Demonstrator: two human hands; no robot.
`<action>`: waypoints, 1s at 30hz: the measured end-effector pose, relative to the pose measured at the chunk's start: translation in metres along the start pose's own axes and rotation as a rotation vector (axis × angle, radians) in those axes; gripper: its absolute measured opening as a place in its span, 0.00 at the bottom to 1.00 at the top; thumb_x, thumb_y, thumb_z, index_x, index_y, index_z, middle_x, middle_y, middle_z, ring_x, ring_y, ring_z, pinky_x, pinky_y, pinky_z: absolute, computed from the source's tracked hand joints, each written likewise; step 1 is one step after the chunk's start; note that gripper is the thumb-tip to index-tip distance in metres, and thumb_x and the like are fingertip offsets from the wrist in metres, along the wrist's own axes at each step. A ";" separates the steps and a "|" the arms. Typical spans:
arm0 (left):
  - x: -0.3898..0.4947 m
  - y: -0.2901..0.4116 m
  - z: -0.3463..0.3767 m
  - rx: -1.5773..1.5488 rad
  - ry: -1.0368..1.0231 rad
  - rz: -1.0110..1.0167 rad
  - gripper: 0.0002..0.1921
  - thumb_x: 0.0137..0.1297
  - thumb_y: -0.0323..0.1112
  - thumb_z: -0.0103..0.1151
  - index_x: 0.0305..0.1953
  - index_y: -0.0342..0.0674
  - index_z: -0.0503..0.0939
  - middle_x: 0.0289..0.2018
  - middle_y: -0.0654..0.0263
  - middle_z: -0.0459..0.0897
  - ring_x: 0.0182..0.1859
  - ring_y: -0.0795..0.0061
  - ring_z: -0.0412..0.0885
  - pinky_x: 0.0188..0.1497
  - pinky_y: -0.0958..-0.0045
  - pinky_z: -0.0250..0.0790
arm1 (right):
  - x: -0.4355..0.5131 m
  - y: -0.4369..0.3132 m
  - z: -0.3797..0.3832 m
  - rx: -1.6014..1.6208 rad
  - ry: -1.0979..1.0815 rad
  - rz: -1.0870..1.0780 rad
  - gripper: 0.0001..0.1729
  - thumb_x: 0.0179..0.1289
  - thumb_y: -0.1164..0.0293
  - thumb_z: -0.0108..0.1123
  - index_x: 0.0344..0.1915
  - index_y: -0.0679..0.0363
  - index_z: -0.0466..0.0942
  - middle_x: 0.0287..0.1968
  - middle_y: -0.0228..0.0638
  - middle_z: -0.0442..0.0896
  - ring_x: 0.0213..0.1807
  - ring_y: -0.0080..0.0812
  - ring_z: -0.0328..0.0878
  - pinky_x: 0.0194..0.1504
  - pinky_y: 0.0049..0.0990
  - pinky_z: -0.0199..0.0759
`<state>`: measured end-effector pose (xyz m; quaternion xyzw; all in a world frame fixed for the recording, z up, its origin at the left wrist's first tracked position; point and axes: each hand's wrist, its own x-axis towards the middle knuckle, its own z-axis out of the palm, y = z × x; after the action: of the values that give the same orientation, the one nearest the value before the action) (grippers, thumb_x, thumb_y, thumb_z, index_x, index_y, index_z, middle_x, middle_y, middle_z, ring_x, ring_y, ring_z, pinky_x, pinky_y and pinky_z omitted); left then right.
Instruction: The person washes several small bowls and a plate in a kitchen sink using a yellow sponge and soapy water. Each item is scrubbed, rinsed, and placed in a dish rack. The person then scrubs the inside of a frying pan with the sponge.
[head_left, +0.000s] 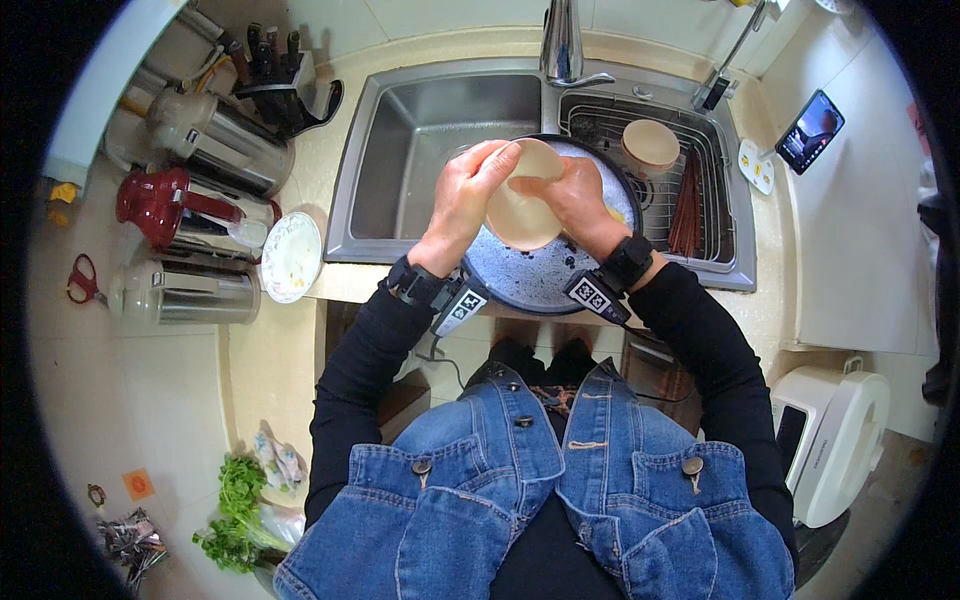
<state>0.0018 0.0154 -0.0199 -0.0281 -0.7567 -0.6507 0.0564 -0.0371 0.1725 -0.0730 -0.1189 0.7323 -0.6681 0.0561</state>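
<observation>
Both hands hold a cream-coloured bowl (525, 225) tilted above a wide, dark-rimmed basin (639, 206). My left hand (466, 199) grips the bowl's left side, its thumb along the upper rim. On the other side, my right hand (581, 196) has its fingers reaching across the bowl's hollow, which they partly hide. Foamy water (517, 274) with dark bits fills the basin, set over the front edge of the double sink. Something yellowish shows beside my right hand, too covered to name. Each wrist wears a black strap with a coded tag.
In the right sink bowl, a wire rack (600, 112) holds stacked cream bowls (651, 142) and reddish-brown chopsticks (686, 210). The faucet (562, 45) rises behind. A used plate (292, 259) stands left, near metal kettles (217, 139) and a knife block (281, 82). A phone (810, 131) is propped right.
</observation>
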 end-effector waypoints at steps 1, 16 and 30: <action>0.000 0.000 0.000 -0.032 -0.003 -0.014 0.20 0.69 0.47 0.57 0.45 0.34 0.83 0.39 0.61 0.86 0.44 0.75 0.80 0.47 0.73 0.69 | -0.002 0.000 -0.001 0.034 -0.010 -0.038 0.15 0.46 0.68 0.71 0.35 0.63 0.86 0.31 0.40 0.88 0.31 0.33 0.86 0.34 0.31 0.77; -0.008 -0.004 -0.005 -0.178 0.013 -0.087 0.21 0.70 0.47 0.57 0.49 0.31 0.83 0.45 0.60 0.84 0.49 0.73 0.78 0.53 0.74 0.67 | -0.003 -0.001 -0.002 -0.094 -0.059 -0.116 0.13 0.51 0.69 0.62 0.35 0.64 0.85 0.30 0.47 0.86 0.31 0.38 0.86 0.36 0.33 0.77; -0.009 -0.008 -0.007 -0.203 0.036 -0.119 0.22 0.69 0.47 0.57 0.48 0.31 0.83 0.46 0.59 0.84 0.50 0.73 0.78 0.54 0.73 0.67 | -0.002 -0.005 -0.003 -0.049 -0.131 -0.063 0.14 0.49 0.67 0.64 0.35 0.63 0.85 0.30 0.49 0.85 0.33 0.47 0.85 0.36 0.37 0.76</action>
<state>0.0098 0.0074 -0.0279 0.0230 -0.6863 -0.7264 0.0282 -0.0357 0.1749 -0.0676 -0.1866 0.7393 -0.6420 0.0801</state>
